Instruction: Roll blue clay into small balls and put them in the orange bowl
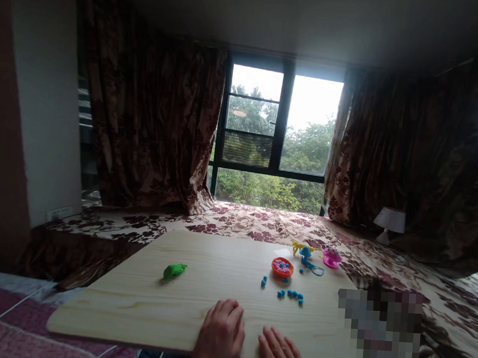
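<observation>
My left hand (220, 336) rests palm down near the table's front edge, its fingers slightly bent and laid forward on the wood. Beside it, my right hand (283, 355) lies flat with the fingers stretched out. No object shows in either hand; what is under the palms is hidden. Ahead of my right hand are several small blue balls (292, 294), some stuck together in a row. An orange-red bowl (274, 272) behind them holds pink and blue balls. Over to the left lies a green lump (174, 271) that looks like modelling clay.
At the table's (132, 302) back right stand a blue mushroom-like piece (305, 253), a yellow branching piece (297, 247) and a pink dotted piece (331, 258). A pixelated patch covers the right edge. Beyond are patterned cloth (252, 223), a window and a small lamp (389, 219).
</observation>
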{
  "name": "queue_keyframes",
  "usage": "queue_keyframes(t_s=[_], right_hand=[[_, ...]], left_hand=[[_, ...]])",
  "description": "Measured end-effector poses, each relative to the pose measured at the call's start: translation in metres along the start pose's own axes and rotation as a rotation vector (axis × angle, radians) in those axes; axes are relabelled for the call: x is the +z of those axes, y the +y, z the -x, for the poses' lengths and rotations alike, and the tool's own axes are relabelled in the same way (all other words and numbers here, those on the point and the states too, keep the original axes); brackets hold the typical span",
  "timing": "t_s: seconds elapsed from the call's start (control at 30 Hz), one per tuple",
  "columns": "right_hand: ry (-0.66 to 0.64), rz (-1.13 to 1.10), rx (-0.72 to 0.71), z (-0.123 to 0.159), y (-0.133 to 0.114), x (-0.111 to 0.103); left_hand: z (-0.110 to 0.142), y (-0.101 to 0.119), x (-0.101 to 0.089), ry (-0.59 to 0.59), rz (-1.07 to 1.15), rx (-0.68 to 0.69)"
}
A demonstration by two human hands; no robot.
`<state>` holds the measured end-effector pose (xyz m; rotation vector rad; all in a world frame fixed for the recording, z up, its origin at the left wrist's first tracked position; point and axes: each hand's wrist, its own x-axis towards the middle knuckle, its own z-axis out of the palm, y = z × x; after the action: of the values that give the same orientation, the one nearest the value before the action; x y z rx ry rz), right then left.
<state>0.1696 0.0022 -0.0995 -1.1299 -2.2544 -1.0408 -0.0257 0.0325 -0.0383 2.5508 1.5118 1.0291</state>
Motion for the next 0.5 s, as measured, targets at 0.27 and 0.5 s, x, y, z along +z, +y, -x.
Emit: queue_keyframes(t_s=[0.27, 0.5], right_hand=[[-0.066, -0.163, 0.258, -0.031, 0.002, 0.002], [0.054, -0.148, 0.057, -0.003, -0.006, 0.0]], left_hand=[[-0.001, -0.007, 0.003, -0.027, 0.003, 0.029], [0.002, -0.003, 0.003, 0.001, 0.025, -0.003]])
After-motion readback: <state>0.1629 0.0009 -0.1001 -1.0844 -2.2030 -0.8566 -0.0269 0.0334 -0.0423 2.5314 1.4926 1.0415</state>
